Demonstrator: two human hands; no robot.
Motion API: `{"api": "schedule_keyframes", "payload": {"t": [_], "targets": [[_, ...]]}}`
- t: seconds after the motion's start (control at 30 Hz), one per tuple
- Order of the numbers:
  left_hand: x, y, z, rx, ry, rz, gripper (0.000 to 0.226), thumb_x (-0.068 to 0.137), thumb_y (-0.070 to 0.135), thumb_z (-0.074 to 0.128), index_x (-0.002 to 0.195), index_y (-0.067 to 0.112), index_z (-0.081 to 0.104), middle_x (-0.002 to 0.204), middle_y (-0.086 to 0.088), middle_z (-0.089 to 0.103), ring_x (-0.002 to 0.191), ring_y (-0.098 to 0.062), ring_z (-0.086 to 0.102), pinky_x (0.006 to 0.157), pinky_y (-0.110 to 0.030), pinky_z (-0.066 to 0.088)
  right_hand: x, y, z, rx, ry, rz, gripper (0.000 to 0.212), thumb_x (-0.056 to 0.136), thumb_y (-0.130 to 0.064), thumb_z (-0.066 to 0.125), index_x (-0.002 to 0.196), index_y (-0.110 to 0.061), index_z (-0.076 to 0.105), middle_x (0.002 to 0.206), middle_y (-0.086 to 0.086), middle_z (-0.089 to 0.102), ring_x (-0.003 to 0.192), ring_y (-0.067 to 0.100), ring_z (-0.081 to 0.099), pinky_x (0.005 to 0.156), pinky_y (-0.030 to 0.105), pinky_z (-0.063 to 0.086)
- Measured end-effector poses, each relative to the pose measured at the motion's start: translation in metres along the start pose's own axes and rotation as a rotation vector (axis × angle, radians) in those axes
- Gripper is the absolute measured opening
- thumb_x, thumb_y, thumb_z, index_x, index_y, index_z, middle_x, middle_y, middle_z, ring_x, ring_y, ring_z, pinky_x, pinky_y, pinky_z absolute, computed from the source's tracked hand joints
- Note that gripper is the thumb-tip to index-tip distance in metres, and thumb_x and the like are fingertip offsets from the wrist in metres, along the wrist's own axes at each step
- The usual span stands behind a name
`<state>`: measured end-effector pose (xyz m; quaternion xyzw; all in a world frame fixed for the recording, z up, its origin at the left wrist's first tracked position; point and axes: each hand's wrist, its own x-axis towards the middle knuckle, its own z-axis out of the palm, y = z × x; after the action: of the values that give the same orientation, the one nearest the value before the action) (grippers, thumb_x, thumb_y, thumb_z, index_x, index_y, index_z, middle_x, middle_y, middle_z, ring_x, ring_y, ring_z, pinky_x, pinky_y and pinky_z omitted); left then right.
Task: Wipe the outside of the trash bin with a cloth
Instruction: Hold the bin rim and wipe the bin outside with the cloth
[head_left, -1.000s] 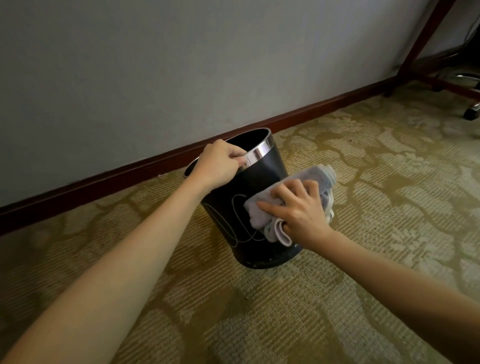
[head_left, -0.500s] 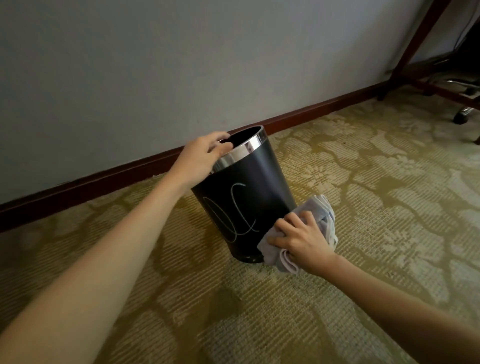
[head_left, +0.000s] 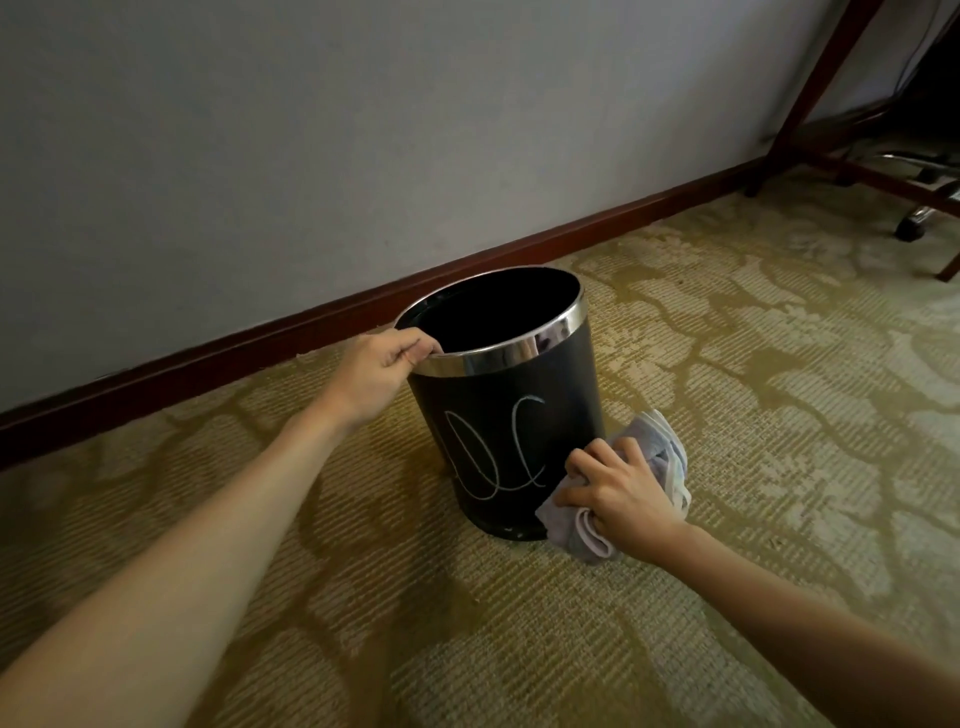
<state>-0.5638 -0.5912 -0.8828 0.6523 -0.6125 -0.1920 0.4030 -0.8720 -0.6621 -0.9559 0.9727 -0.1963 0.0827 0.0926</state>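
Observation:
A black round trash bin (head_left: 511, 415) with a shiny metal rim and white looping scribbles on its side stands upright on the carpet near the wall. My left hand (head_left: 382, 371) pinches the rim at its left edge. My right hand (head_left: 621, 496) grips a bunched pale grey cloth (head_left: 657, 447) and presses it against the bin's lower right side, close to the floor. The bin's inside looks dark and I cannot tell what it holds.
Patterned olive carpet (head_left: 727, 364) covers the floor. A grey wall with a dark red baseboard (head_left: 260, 338) runs just behind the bin. At the far right stand a wooden furniture leg (head_left: 810, 98) and a chair's caster wheel (head_left: 909, 226).
The bin has gone from tilted toward me to upright. My right hand slid the cloth down from the bin's middle to its lower right side. My left hand shifted along the rim to the left edge.

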Motion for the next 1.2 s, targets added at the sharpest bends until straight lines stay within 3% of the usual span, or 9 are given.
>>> {"api": "schedule_keyframes", "payload": {"t": [0.1,0.3,0.5,0.63,0.8,0.97,1.1,1.2], "targets": [[-0.002,0.003,0.001,0.042,-0.004,0.052,0.022,0.098,0.026,0.046,0.103,0.026,0.068,0.094,0.016,0.064,0.095,-0.003,0.057,0.083,-0.026,0.044,-0.003,0.005,0.001,0.011,0.004,0.035,0.032,0.055,-0.011,0.077,0.079,-0.032,0.074,0.089,-0.001,0.058,0.080,0.023,0.053,0.067,0.040,0.042],[-0.002,0.000,-0.003,0.107,-0.086,0.084,0.026,0.095,0.009,0.050,0.115,0.018,0.065,0.106,0.008,0.063,0.106,-0.010,0.055,0.090,-0.027,0.043,-0.003,0.007,0.005,0.012,0.029,0.042,0.030,0.054,-0.012,0.079,0.077,-0.031,0.073,0.089,-0.001,0.058,0.082,0.022,0.052,0.066,0.041,0.042],[0.001,0.000,-0.006,0.110,-0.071,0.061,0.035,0.090,-0.008,0.050,0.095,0.022,0.068,0.090,0.011,0.061,0.091,-0.001,0.056,0.078,-0.016,0.041,0.000,0.010,0.005,0.008,0.043,0.034,0.029,0.057,-0.009,0.076,0.078,-0.030,0.073,0.089,0.000,0.058,0.082,0.025,0.055,0.068,0.042,0.042],[0.001,0.001,-0.004,0.129,-0.059,0.043,0.032,0.089,-0.008,0.048,0.088,0.017,0.067,0.087,0.000,0.060,0.088,-0.013,0.056,0.078,-0.030,0.044,0.000,0.013,0.006,0.002,0.032,0.030,0.029,0.058,-0.010,0.076,0.078,-0.030,0.073,0.090,0.000,0.058,0.082,0.025,0.055,0.069,0.042,0.041],[0.005,0.014,-0.003,0.132,-0.053,-0.001,0.027,0.092,-0.001,0.048,0.086,0.021,0.064,0.086,0.001,0.057,0.085,-0.011,0.053,0.072,-0.027,0.039,0.000,0.017,0.001,-0.004,0.040,0.054,0.031,0.057,-0.009,0.075,0.079,-0.030,0.073,0.091,0.001,0.058,0.082,0.024,0.052,0.068,0.041,0.040],[0.016,0.031,-0.024,0.154,-0.074,-0.010,0.034,0.092,0.005,0.051,0.072,0.030,0.063,0.076,0.011,0.061,0.078,-0.005,0.056,0.066,-0.025,0.040,-0.003,-0.002,0.001,0.130,0.063,0.049,0.038,0.071,-0.017,0.046,0.091,-0.033,0.072,0.091,-0.001,0.056,0.083,0.020,0.043,0.069,0.038,0.035],[0.016,0.027,-0.048,0.190,-0.050,-0.088,0.043,0.092,0.006,0.051,0.069,0.041,0.063,0.071,0.009,0.061,0.075,-0.010,0.057,0.068,-0.030,0.042,0.010,-0.031,0.005,0.265,0.052,0.002,0.036,0.072,-0.010,0.063,0.098,-0.034,0.072,0.092,0.000,0.054,0.083,0.022,0.047,0.071,0.037,0.035],[0.009,0.017,-0.063,0.168,0.027,-0.161,0.038,0.092,0.007,0.051,0.073,0.036,0.067,0.076,0.004,0.066,0.081,-0.017,0.061,0.076,-0.035,0.047,0.025,-0.045,0.007,0.345,0.065,0.069,0.043,0.068,-0.003,0.071,0.097,-0.033,0.073,0.090,0.000,0.054,0.081,0.024,0.050,0.066,0.037,0.034]]}}
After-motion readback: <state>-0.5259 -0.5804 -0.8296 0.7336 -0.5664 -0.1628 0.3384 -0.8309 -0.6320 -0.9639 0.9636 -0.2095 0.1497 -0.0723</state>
